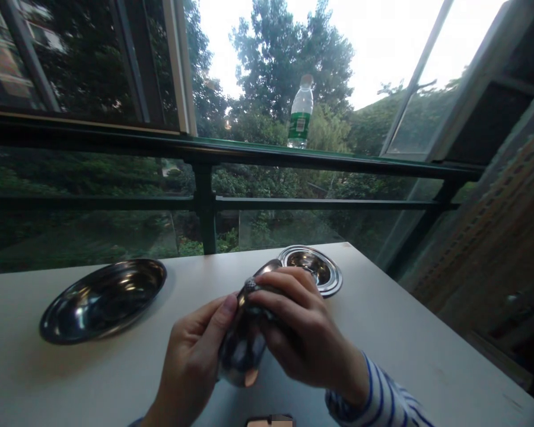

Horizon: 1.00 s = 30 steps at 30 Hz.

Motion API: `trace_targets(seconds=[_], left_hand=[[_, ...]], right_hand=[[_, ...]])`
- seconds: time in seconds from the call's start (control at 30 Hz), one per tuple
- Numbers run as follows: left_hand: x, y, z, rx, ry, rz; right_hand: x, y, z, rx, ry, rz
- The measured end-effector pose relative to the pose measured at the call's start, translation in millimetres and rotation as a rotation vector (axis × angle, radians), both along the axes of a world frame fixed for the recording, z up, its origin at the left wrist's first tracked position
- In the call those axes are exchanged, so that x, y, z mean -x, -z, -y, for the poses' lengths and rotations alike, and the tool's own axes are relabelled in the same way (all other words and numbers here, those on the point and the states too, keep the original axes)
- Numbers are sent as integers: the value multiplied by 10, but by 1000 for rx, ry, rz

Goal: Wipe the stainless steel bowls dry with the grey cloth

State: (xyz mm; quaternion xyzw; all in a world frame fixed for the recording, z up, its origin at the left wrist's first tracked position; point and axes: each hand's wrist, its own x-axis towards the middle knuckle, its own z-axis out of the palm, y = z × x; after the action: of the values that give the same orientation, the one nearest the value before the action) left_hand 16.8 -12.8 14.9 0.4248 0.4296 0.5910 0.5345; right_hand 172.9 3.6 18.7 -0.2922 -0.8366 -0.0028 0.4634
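Note:
A shiny metal bowl [239, 353] is held tilted on edge above the table, its rim turned up toward me. My left hand [196, 350] grips the bowl's left rim, thumb on top and fingers behind it. My right hand [305, 323] is closed over the bowl's right side. Under its fingertips shows a bit of grey, rough-textured steel wool scourer [250, 285], pressed against the bowl; most of it is hidden by the fingers.
On the white table [374, 356], a large oval metal dish [102, 302] lies to the left. A smaller round metal dish [333, 279] is behind my right hand. A green-labelled plastic bottle [300, 118] stands beyond the dark railing [258, 155]. A dark-edged object [270, 421] shows at the bottom.

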Motion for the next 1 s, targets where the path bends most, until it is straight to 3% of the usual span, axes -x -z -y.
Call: trace_targets(seconds=[0.2,0.43,0.5,0.63,0.87,1.0], left_hand=[[14,26,-17,50,38,-32],[11,58,-21,1,-7,3],[15,75,-35,-8,10,-7],[25,95,-65,-7,40,-45],[35,127,-71,-32,-14,-15],[40,124,-88,-10,17,-23]], right_hand=[[-94,63,-203,204,162,-219],[30,58,-16,-134,-28,79],[5,93,-86,-112,1,25],[-49,133,-193,76,156,-146],[62,142,-49,-180,-70,118],[-31,169,-200,-4,87,-78]])
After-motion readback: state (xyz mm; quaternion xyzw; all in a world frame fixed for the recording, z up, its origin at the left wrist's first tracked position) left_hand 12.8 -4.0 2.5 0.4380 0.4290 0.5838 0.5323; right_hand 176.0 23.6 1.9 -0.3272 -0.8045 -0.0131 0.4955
